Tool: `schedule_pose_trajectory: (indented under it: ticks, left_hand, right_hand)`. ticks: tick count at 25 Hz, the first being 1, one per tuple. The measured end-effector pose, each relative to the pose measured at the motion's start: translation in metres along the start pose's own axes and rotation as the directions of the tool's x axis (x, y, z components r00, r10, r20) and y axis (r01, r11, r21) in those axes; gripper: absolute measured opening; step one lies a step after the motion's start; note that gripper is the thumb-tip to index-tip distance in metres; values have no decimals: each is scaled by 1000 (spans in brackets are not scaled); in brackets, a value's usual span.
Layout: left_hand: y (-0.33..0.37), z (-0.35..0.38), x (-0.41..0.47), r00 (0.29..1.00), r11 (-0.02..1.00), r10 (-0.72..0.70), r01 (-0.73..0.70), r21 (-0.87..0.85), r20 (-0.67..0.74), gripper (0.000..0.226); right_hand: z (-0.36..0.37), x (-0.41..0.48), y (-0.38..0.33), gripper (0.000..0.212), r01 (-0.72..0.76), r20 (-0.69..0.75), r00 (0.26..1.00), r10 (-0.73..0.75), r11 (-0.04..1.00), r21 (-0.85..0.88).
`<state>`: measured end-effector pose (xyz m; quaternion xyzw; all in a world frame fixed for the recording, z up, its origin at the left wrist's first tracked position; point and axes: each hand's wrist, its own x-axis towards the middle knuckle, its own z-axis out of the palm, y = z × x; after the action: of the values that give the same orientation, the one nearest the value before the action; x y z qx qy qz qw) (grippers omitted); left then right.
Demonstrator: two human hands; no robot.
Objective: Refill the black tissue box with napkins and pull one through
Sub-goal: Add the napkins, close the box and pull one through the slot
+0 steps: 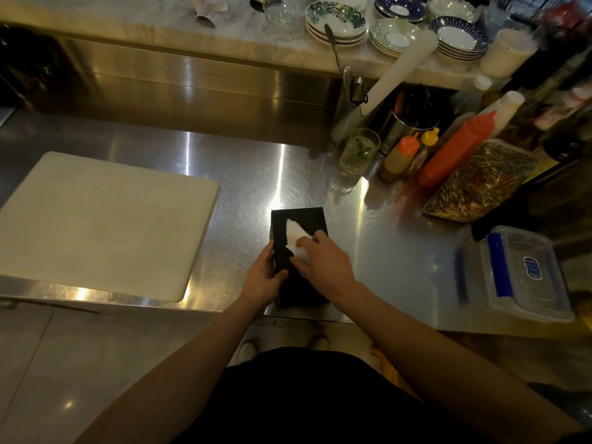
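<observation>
Now | black tissue box (304,285): napkin (296,237) protruding | right hand (323,262) fingers pinch napkin | left hand (264,277) grips box

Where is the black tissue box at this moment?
The black tissue box lies on the steel counter near its front edge, right of the white cutting board, between the left hand and the right hand.

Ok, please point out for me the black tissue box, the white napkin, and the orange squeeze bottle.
black tissue box (312,221): head view, far end of its top face.
white napkin (294,233): head view, middle of the part sticking out of the box.
orange squeeze bottle (455,152): head view, middle of its body.
</observation>
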<state>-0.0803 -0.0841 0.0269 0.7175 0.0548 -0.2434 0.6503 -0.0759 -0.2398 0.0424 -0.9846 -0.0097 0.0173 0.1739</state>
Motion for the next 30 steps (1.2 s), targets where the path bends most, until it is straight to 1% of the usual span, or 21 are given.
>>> schedule_pose_trajectory:
  ticks: [1,3,5,9,13,15,17,21,25,27,30]
  left_hand:
    - [0,0,0,1000,1000,-1,1,-2,-1,73]
    - [1,0,-1,1000,1000,-1,1,0,-2,74]
    - [1,1,0,1000,1000,-2,2,-1,-4,74]
    - [0,0,0,1000,1000,6,-6,19,-5,74]
    - [-2,-1,2,1000,999,5,-5,32,-1,73]
    - [-3,-1,3,1000,999,6,-6,39,0,73]
    - [-3,-2,3,1000,999,4,-4,46,1,73]
    - [-3,-1,2,1000,999,-6,6,41,-7,74]
    - [0,-1,3,1000,999,4,-4,53,4,73]
    - [0,-1,2,1000,999,3,-3,38,0,73]
    - [0,0,1,1000,1000,-10,10,17,0,73]
  right_hand:
    - [2,1,1,38,-42,20,999,42,999,3]
    - [5,3,3,36,-73,44,996,74,997,-21]
    - [7,6,2,32,-72,46,996,74,996,-51]
    - [9,8,-2,25,-37,5,999,38,993,-108]
    - [13,5,-1,21,-56,-27,998,55,998,-13]
    - [14,7,2,20,-70,-26,997,72,994,81]
    - [14,6,6,17,-94,4,995,95,973,213]
    - [12,4,15,8,-133,64,991,116,886,444]
    - [4,1,22,6,-207,103,977,187,709,675]
    - [0,0,24,8,-246,127,965,227,633,734]
    - [-6,-1,22,5,-297,168,945,280,522,800]
